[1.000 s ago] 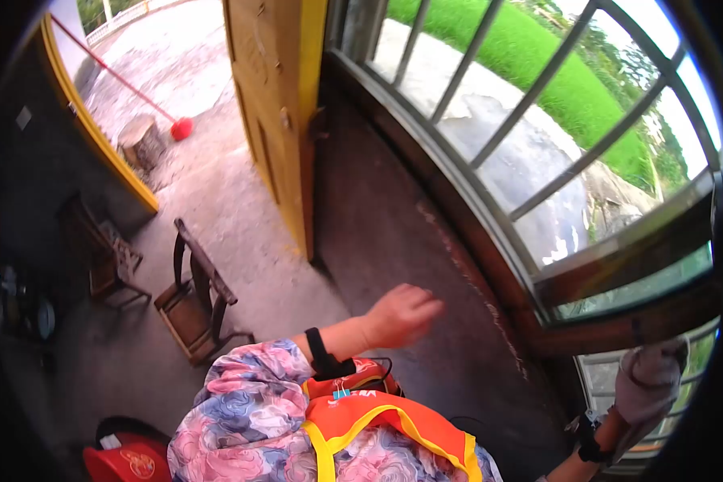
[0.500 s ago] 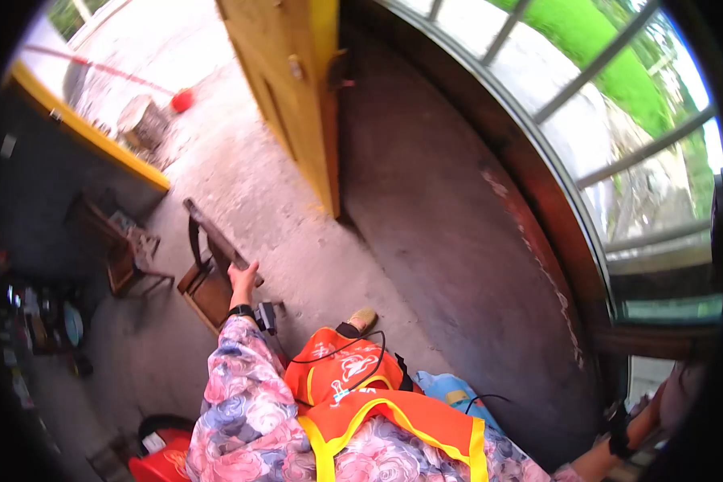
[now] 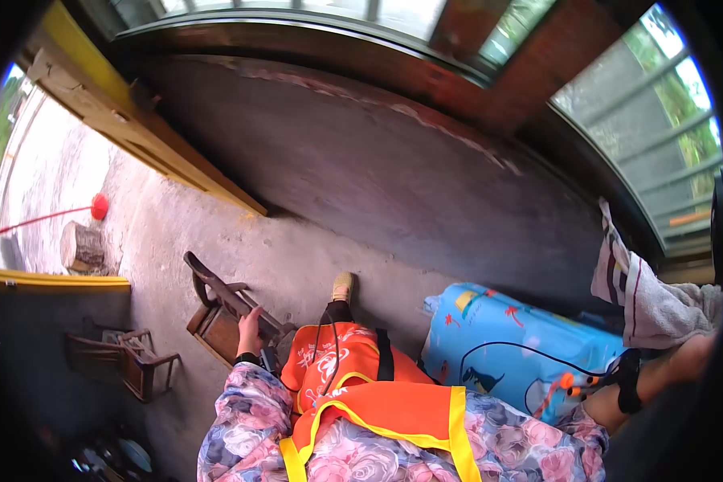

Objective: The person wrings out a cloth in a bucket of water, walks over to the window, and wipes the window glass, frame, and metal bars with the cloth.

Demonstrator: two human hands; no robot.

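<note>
Swinging right, your view brings in the blue patterned cover [image 3: 498,329] and a fuller look at the towel [image 3: 659,309]; the door [image 3: 161,153] shifts to the left edge. Your left hand [image 3: 250,331], free in the air one second ago, is on the near chair's [image 3: 214,329] back rail, same as half a second ago. Fingers look curled over the rail, nearly closed, so you have a hold on that chair. Can't tell how firm. Chair is on the floor [image 3: 305,249] to your left, back rail slanting toward you, clear of the second chair [image 3: 139,363].

Your right hand [image 3: 693,359] is out at the right edge, arm extended, with the towel at it. Towel hangs loose and bunched below the window [image 3: 635,128], by the right end of the cover. Can't tell if they touch. Fingers run into cloth and dark edge, so can't tell how far they're closed. Net: you're spread between chair and towel, one hand at each.
</note>
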